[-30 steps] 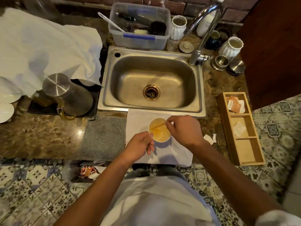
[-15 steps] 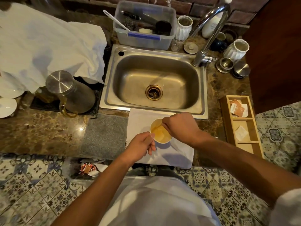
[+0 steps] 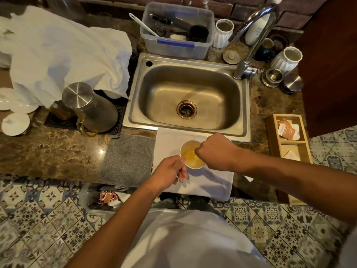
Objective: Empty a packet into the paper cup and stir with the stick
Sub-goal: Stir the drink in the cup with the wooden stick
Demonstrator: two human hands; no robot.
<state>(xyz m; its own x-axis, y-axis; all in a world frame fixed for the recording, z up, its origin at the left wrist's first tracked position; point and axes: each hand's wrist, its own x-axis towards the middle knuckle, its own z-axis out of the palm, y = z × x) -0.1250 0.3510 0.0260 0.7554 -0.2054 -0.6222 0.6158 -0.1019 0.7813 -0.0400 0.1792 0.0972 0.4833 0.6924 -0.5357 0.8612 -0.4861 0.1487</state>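
Paper cup (image 3: 193,154): upright on a white cloth (image 3: 202,182) at the front edge of the table (image 3: 48,151), just in front of the sink (image 3: 188,97); amber liquid fills it.
Left hand (image 3: 168,174): curled against the cup's near-left wall, fingertips touching just below the rim, holding it.
Right hand (image 3: 214,151): closed into a loose fist over the cup's right rim, hiding part of it; the stick is not clearly visible, so what it pinches cannot be told.
Wooden tray (image 3: 289,146): right of the cloth, well apart from the cup; packets (image 3: 287,129) lie in its far compartment.
Steel jug (image 3: 90,107): left of the sink on a dark mat.
Floor: torn wrappers (image 3: 108,197) lie below the table edge.
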